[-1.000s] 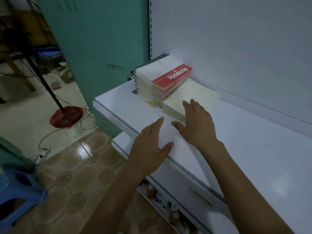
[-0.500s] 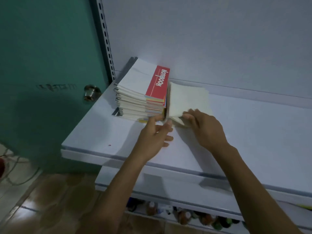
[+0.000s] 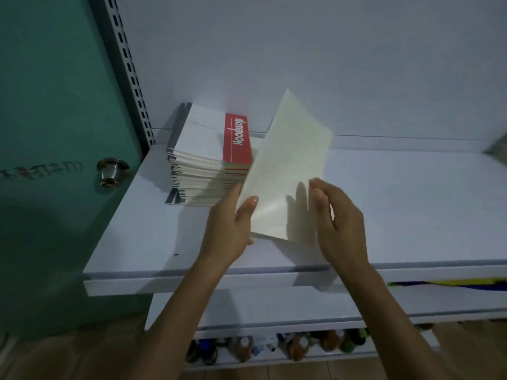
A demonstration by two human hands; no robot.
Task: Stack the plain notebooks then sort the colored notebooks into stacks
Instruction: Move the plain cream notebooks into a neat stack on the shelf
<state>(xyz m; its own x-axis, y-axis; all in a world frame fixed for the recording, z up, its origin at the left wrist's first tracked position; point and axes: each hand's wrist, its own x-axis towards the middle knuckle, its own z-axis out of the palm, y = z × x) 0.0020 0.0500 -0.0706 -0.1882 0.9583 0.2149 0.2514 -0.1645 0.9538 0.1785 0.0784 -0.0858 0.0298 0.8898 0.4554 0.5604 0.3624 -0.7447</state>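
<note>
head view: plain cream notebook [image 3: 285, 171] tilted up, its cover blank.

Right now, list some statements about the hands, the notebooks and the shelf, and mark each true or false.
1. The left hand grips a plain notebook and holds it tilted up. True.
2. The stack stands at the left end of the shelf. True.
3. The stack's top cover has a blue band. False: the band is red.
4. The right hand grips the stack. False: it is open beside the plain notebook, away from the stack.
5. The knob is to the right of the shelf. False: it is to the left, on the green door.
</note>
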